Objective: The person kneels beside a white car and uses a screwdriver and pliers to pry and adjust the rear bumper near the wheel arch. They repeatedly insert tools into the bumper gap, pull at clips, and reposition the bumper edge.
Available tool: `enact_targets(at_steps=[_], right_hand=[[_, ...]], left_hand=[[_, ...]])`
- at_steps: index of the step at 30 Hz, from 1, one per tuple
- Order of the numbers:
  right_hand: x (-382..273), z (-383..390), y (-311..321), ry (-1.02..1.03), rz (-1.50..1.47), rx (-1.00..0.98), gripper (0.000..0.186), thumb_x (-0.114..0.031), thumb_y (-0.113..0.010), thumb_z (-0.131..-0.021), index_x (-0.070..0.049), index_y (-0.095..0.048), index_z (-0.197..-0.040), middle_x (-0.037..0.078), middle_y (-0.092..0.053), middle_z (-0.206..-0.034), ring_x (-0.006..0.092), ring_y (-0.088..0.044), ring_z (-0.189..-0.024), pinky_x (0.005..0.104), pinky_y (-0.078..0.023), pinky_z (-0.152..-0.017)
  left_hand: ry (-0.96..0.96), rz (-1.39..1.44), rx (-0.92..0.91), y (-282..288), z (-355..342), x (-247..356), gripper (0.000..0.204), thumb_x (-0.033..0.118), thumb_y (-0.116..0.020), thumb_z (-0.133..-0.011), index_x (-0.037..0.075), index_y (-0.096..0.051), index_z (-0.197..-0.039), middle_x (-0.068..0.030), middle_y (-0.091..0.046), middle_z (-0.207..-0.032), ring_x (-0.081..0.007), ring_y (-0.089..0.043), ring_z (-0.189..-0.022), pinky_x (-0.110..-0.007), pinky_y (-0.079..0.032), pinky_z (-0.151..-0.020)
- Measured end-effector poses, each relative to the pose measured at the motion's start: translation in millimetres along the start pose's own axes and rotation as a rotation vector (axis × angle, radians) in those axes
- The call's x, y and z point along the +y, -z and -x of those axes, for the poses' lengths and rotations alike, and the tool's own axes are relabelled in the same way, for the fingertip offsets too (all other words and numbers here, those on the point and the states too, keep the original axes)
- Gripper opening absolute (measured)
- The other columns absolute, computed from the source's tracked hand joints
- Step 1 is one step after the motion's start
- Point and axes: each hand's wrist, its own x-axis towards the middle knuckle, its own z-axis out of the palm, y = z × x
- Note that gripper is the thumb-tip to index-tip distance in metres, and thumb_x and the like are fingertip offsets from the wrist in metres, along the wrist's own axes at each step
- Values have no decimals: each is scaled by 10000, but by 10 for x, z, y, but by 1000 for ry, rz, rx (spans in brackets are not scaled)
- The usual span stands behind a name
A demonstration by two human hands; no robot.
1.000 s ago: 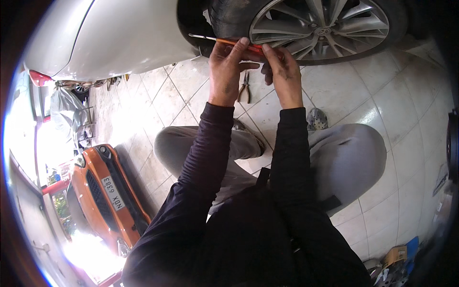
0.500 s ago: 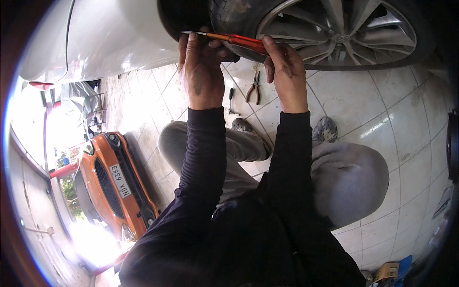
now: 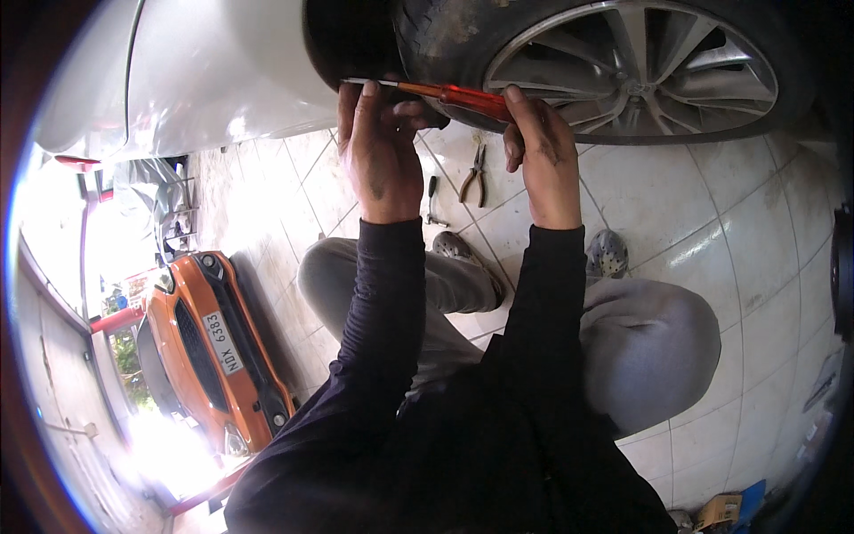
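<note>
A screwdriver (image 3: 474, 100) with a translucent red-orange handle lies nearly level across the wheel arch, its slim shaft pointing left. My right hand (image 3: 546, 165) is closed on the handle's end, thumb and fingers pinching it. Close to the tip, my left hand (image 3: 382, 169) has its fingers up against the shaft, at the lower edge of the pale car body panel (image 3: 213, 71). Dark marks show on both hands. What the tip touches is hard to make out in the dark wheel arch (image 3: 351, 44). Just right of it stands the tire (image 3: 454, 44) with its spoked alloy wheel (image 3: 636, 84).
Pliers (image 3: 474, 176) and a small dark-handled tool (image 3: 432, 198) lie on the tiled floor (image 3: 685, 205) between my hands and feet. An orange car (image 3: 209, 334) is parked at the left. A cardboard box (image 3: 719, 510) sits at the lower right.
The car, floor tools and both hands all appear slightly lower in the picture, as the view has shifted. Both hands keep nearly the same place on the screwdriver.
</note>
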Motion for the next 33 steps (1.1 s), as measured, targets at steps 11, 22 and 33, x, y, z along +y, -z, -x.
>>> enact_targets(at_steps=[11, 22, 33], right_hand=[[20, -3, 12, -18, -51, -15, 426, -479, -755, -944, -69, -642, -919, -35, -497, -664, 59, -434, -567, 240, -345, -554], [66, -17, 11, -6, -26, 22, 591, -615, -755, -893, -36, -636, -912, 2, -528, -731, 77, -484, -609, 223, -405, -595], [38, 0, 26, -36, -15, -38, 625, -629, -747, -889, -16, -637, -942, 9, -541, -758, 76, -507, -646, 238, -408, -596]], left_hand=[[-13, -24, 4, 26, -17, 30, 282, 226, -598, -1062, 140, -565, -1328, -46, -711, -1115, -143, -682, -848, -292, -526, -749], [-25, -58, 35, 60, -33, -13, 301, 219, -593, -1065, 135, -552, -1351, -46, -706, -1124, -141, -681, -814, -281, -530, -755], [-30, -76, 27, 75, -48, 16, 301, 218, -590, -1065, 140, -550, -1354, -45, -700, -1112, -131, -679, -797, -277, -524, -731]])
